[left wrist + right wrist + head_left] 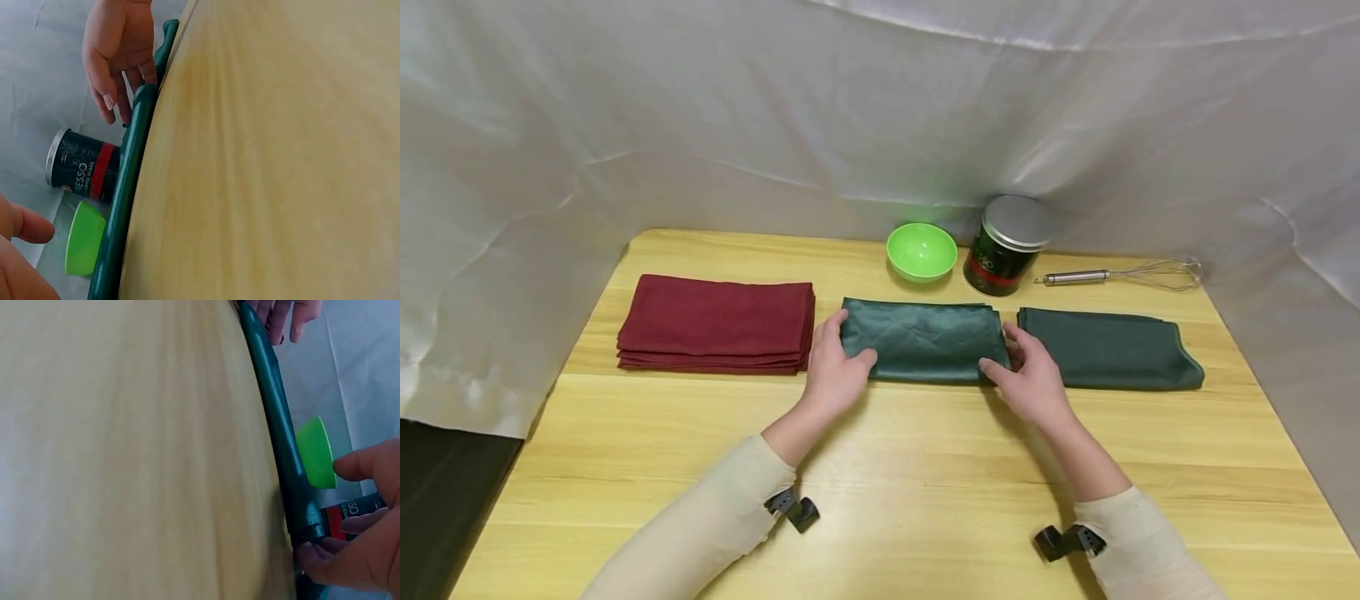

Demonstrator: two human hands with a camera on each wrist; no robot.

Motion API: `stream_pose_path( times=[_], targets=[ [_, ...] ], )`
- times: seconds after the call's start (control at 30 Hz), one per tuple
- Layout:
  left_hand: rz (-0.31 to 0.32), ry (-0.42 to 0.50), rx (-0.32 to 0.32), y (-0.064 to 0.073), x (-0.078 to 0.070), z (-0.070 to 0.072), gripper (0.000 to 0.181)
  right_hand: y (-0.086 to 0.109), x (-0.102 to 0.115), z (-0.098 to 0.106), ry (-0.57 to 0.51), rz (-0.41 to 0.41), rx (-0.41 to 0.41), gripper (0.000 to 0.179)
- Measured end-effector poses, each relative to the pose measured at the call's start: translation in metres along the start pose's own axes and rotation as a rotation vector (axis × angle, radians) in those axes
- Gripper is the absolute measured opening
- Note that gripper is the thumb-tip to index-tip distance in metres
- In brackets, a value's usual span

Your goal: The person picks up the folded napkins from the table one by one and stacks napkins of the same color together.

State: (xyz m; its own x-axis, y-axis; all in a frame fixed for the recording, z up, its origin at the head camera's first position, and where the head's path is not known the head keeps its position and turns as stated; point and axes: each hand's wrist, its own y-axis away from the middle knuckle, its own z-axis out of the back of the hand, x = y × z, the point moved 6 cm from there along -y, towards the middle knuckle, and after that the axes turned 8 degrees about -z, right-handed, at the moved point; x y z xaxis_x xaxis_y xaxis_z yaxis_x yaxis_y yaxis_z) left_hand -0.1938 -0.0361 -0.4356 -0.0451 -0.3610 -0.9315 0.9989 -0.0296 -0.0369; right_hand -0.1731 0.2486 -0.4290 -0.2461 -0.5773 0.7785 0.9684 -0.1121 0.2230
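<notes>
A folded shiny green cloth (925, 342) lies flat in the middle of the table. At its left end is my left hand (837, 367), fingers along the short edge and thumb over the front corner. My right hand (1028, 375) is at the other end, fingertips by the right edge, its thumb above the cloth. Neither hand is curled round the fabric. In the right wrist view, fingers (322, 559) of the right hand reach down beside the end of the green roll-like fold. Another folded green cloth (1112, 350) lies just right of this hand, and a folded dark red cloth stack (718, 325) left of the other.
Behind the middle cloth stand a bright green bowl (921, 250) and a dark coffee tin (1007, 246) with a silver lid. A whisk (1120, 273) lies at the back right. Grey sheeting (850, 108) hangs along the wooden table's (910, 500) back edge.
</notes>
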Motion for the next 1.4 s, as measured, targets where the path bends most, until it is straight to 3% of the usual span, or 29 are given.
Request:
stream_pose_path(
  times=[0.23, 0.6, 0.8, 1.0, 1.4],
  targets=[
    [0.043, 0.100, -0.060, -0.005, 0.002, 0.002, 0.069, 0.001, -0.004, -0.001, -0.311, -0.175, 0.041, 0.070],
    [0.193, 0.388, -0.097, -0.005, 0.017, -0.003, 0.073, -0.006, 0.001, -0.011, -0.423, -0.234, 0.064, 0.077],
    [0.237, 0.462, -0.100, -0.003, 0.019, -0.007, 0.081, -0.006, 0.006, -0.016, -0.361, -0.191, 0.087, 0.073],
    [0.201, 0.445, -0.102, -0.004, 0.015, -0.006, 0.075, -0.005, 0.022, -0.017, -0.301, -0.091, 0.075, 0.070],
    [0.141, 0.408, -0.092, -0.004, 0.004, -0.005, 0.061, -0.007, 0.025, -0.015, -0.258, -0.070, -0.008, 0.061]
  ],
)
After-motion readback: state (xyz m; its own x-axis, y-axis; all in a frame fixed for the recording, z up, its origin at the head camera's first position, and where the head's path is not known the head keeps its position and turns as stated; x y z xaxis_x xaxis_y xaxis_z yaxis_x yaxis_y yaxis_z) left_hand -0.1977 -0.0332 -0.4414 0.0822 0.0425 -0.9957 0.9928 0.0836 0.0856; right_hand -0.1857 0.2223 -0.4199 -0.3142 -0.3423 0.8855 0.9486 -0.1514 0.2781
